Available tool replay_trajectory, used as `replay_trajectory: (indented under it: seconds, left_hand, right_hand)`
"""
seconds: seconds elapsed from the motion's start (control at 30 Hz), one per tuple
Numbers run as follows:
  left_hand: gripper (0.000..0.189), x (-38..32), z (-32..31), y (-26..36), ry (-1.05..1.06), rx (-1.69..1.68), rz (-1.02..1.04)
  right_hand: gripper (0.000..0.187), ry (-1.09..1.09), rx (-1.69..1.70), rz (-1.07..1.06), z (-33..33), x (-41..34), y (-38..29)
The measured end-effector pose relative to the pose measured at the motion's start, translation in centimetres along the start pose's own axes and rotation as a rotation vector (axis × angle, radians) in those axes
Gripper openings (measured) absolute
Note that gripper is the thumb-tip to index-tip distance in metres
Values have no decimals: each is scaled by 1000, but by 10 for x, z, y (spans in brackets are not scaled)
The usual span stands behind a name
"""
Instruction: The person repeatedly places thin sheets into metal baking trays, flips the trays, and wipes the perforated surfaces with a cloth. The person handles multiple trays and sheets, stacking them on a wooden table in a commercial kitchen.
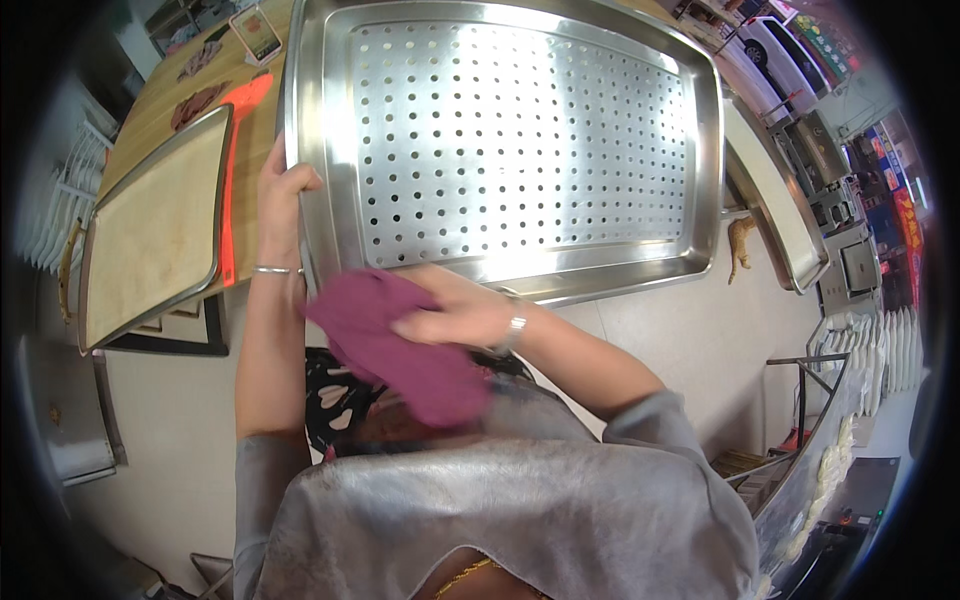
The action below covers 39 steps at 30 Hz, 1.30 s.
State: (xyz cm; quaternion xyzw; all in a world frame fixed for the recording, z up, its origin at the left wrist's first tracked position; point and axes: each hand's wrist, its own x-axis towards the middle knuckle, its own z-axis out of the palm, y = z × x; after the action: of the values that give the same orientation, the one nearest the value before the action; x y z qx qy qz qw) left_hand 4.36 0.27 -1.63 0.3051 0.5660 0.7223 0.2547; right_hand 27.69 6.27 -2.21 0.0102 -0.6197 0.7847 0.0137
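A large perforated stainless-steel tray is held up in front of me, tilted so that its holed base faces me. My left hand grips its left rim, the thumb lying over the edge. A purple cloth, slightly blurred, hangs from my right hand at the tray's near left corner. Whether the cloth presses on the metal there I cannot tell. Bright glare covers the middle of the tray.
Left of the tray, a wooden table carries a lined baking tray, an orange-red spatula, brown cloths and a propped phone. At right are another lined tray, a cat on the floor and a metal-framed rack.
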Motion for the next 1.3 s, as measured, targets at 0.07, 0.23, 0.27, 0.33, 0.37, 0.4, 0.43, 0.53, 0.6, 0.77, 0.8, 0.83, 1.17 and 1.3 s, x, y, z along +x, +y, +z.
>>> replay_trajectory:
  seconds: [0.07, 0.23, 0.27, 0.33, 0.37, 0.4, 0.43, 0.53, 0.6, 0.77, 0.8, 0.83, 1.17, 1.3]
  left_hand:
    - [50, 5, -4, -1, 4, -47, -54]
    - [59, 10, -9, -4, -49, -286, -160]
    - [58, 9, -11, -3, -18, -324, -164]
    - [58, 6, -12, 1, 2, -366, -237]
    - [58, 5, -14, 3, -1, -392, -266]
    - [58, 3, -16, 6, -8, -409, -301]
    - [58, 1, -17, 8, -14, -427, -337]
    - [56, -4, -15, 10, 5, -430, -270]
    - [53, -9, -3, 4, 16, -349, -175]
    - [63, -15, 43, -14, 89, -313, -218]
    - [66, -16, 45, -13, 104, -294, -190]
    - [68, -16, 44, -10, 64, -324, -134]
    - [71, -57, -20, 6, -20, -335, -355]
    - [71, -60, 28, -8, 43, -471, -466]
  right_hand:
    - [62, -62, 175, 51, -21, -54, 10]
    - [56, 272, 872, -101, -70, -196, 81]
    - [47, 419, 737, -267, -81, -220, 90]
    - [35, 774, 696, -348, -101, -258, 94]
    - [35, 870, 754, -399, -113, -269, 86]
    - [35, 1046, 705, -488, -123, -277, 71]
    - [43, 1141, 760, -621, -133, -278, 52]
    - [61, 893, 518, -796, -140, -253, -12]
    - [60, 668, 447, -831, -125, -209, -39]
    - [59, 382, 482, -686, -78, -78, -38]
    - [59, 370, 486, -659, -73, -67, -35]
    - [58, 360, 490, -635, -72, -63, -35]
    - [55, 519, 382, -860, -113, -185, -88]
    - [54, 374, 502, -732, -107, -123, -64]
